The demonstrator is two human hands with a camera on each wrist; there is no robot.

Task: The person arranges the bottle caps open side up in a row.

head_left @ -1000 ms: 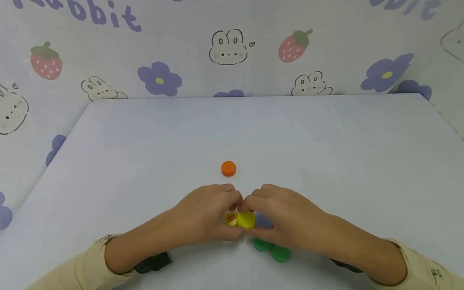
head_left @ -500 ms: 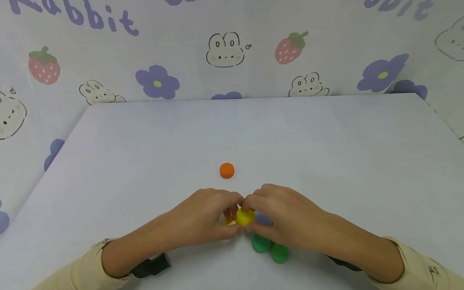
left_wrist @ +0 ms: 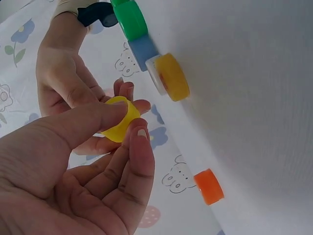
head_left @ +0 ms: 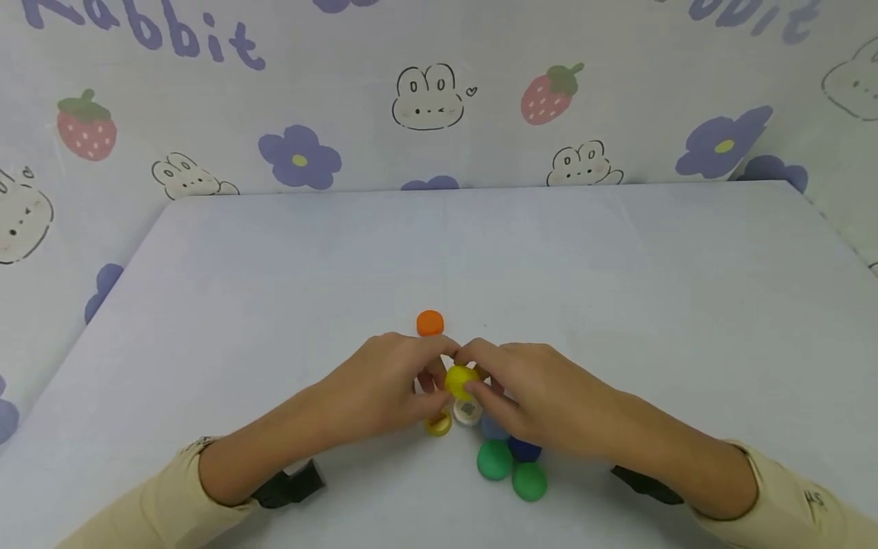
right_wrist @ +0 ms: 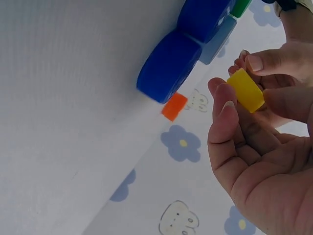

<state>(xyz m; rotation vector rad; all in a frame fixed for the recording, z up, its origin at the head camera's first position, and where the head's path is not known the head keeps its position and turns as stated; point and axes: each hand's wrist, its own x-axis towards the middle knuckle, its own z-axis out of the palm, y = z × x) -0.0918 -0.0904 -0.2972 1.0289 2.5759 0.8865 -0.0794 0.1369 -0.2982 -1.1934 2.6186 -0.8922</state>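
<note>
Fingertips of both hands meet around a yellow bottle cap point(head_left: 461, 383), held above the table. My right hand point(head_left: 549, 393) pinches it between thumb and fingers, with the right thumb on its near side. My left hand point(head_left: 377, 389) pinches its other side, as the left wrist view shows with the thumb over the cap point(left_wrist: 120, 120). Just below the hands lie a white cap point(head_left: 467, 412) and a second yellow cap point(head_left: 437, 425) with a pale inside. An orange cap point(head_left: 430, 322) lies beyond the left fingers.
A light blue cap point(head_left: 494, 427), a dark blue cap point(head_left: 525, 450) and two green caps point(head_left: 495, 460) sit clustered below my right hand. In the right wrist view two dark blue caps point(right_wrist: 168, 66) stand side by side. A patterned cloth point(head_left: 302, 99) hangs behind the white table point(head_left: 309, 259).
The yellow cap has risen off the table and moved slightly away from me, with both hands following. The white cap and a dark blue cap have come into sight below.
</note>
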